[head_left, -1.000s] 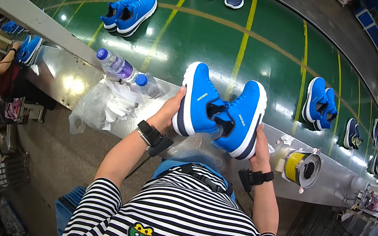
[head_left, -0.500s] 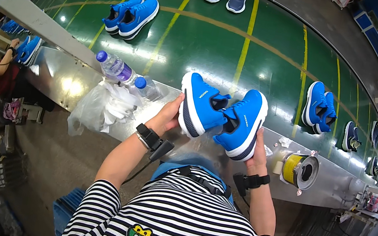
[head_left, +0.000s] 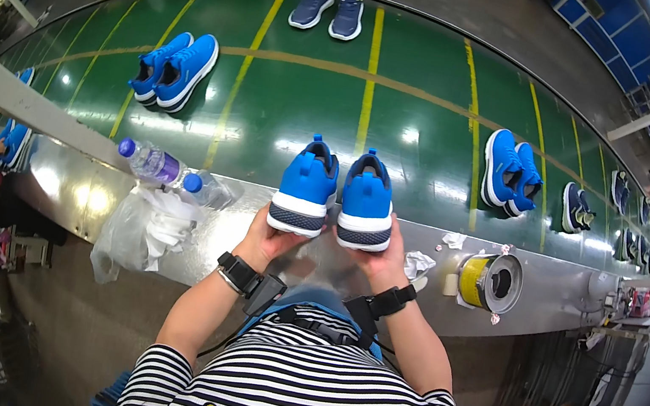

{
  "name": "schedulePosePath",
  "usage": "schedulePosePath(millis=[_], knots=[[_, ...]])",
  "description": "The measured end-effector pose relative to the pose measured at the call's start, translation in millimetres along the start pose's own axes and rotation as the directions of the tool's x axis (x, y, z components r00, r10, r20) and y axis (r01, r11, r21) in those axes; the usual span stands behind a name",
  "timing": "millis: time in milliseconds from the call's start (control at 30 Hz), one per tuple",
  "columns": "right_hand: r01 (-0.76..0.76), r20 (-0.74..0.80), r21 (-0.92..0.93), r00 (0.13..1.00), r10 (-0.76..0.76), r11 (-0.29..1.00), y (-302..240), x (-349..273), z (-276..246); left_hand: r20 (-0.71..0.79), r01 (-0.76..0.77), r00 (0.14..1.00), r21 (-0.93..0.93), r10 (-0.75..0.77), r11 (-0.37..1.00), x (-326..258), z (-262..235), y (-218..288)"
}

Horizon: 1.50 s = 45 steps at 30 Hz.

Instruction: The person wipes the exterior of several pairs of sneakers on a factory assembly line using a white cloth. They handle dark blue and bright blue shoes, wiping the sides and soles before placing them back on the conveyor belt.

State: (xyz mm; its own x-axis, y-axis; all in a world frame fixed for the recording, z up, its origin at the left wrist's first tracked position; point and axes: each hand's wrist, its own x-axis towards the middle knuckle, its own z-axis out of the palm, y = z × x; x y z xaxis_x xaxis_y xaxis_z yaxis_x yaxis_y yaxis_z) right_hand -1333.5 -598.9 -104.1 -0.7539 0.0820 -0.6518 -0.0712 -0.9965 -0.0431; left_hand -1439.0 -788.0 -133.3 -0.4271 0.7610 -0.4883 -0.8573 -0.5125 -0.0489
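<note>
Right now both hands sit at the heels of a pair of bright blue sneakers, toes pointing away from the person. Left hand [head_left: 272,239] is cupped on the heel of the left blue shoe [head_left: 306,187]; right hand [head_left: 381,260] is cupped on the heel of the right blue shoe [head_left: 366,201]. Fingers are wrapped under the soles, so whether they clamp tight or only push cannot be told. The shoes stand side by side, nearly touching, soles down at the near edge of the green conveyor belt [head_left: 290,103], heels partly over the metal ledge [head_left: 86,193].

Risks, as judgement: the heels overhang the seam between belt and ledge, so a shoe could tip back toward the person if a hand lets go early. If the belt runs, it could drag the toes sideways and skew the pair across the yellow lines.

Clutter is close. A water bottle [head_left: 149,162] lies on the ledge to the left with a second blue-capped bottle [head_left: 205,188] beside it and a crumpled clear plastic bag [head_left: 142,228] below. A left elbow swing could roll a bottle onto the belt. A yellow tape roll [head_left: 484,281] and a paper scrap [head_left: 418,263] sit just right of the right hand and could get knocked off.

Other blue pairs [head_left: 175,68] sit well apart.
</note>
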Motion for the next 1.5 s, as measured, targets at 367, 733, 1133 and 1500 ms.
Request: schedulePosePath(millis=[367,733,1133,1500], knots=[[0.066,0.11,-0.081,0.992,-0.057,0.995,-53,30,4,0.108,0.1,0.989,0.033,-0.103,0.994,74,35,6],[0.271,0.008,-0.898,0.798,-0.602,0.347,-169,126,0,-0.153,0.148,0.988,0.895,-0.023,0.421,252,50,-17],[0.462,0.311,-0.88,0.395,-0.864,-0.105,-162,111,-41,0.093,0.751,0.642,0.121,0.761,-0.649,160,110,294],[0.33,0.165,-0.938,0.69,-0.705,0.104,-90,78,-39,-0.367,0.856,0.451,-0.082,0.814,-0.511,91,21,431]])
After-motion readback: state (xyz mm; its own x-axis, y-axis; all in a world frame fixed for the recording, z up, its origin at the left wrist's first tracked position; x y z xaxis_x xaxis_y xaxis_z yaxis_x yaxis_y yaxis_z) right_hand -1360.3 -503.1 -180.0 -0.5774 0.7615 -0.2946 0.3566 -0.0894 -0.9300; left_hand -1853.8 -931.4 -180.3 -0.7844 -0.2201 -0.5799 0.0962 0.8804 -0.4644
